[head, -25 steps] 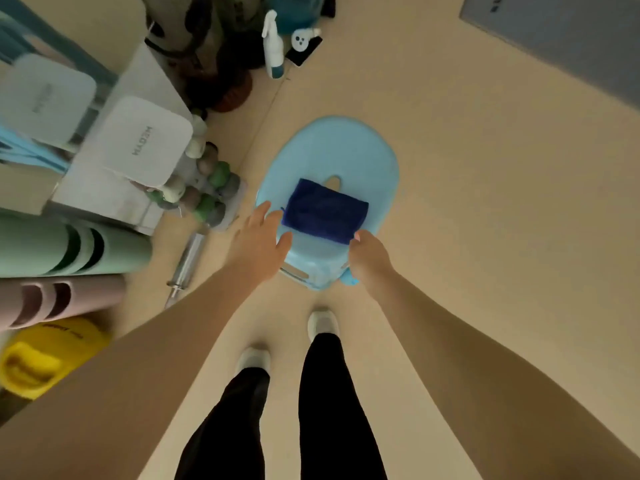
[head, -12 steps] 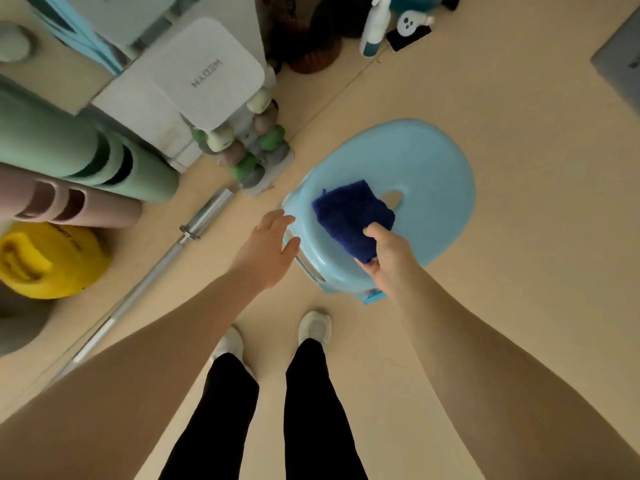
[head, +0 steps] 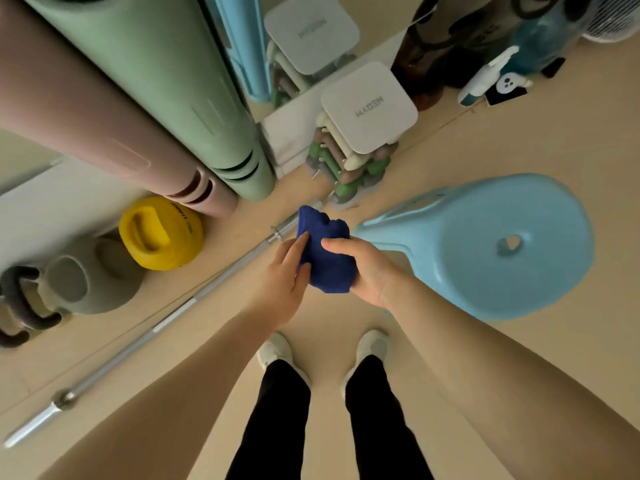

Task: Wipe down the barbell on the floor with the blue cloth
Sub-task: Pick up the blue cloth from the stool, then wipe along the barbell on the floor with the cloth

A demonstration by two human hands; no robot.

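Observation:
The dark blue cloth (head: 327, 252) is bunched up in the air in front of me, held between both hands. My right hand (head: 363, 270) grips its right side with the thumb across the top. My left hand (head: 285, 277) holds its left edge between fingers and thumb. The silver barbell (head: 166, 322) lies bare on the beige floor, running diagonally from the lower left up toward the cloth. Its upper end passes behind the cloth and my left hand.
A light blue plastic stool (head: 485, 244) stands to the right. Rolled green (head: 166, 84) and pink (head: 79, 109) mats, a yellow weight (head: 159, 233), a grey kettlebell (head: 86, 275) and a dumbbell rack (head: 349, 161) line the wall. My feet stand below the hands.
The cloth has come off the stool, lifted by my right hand and carried left. My left hand has joined it on the cloth. My view has turned left, showing more of the barbell.

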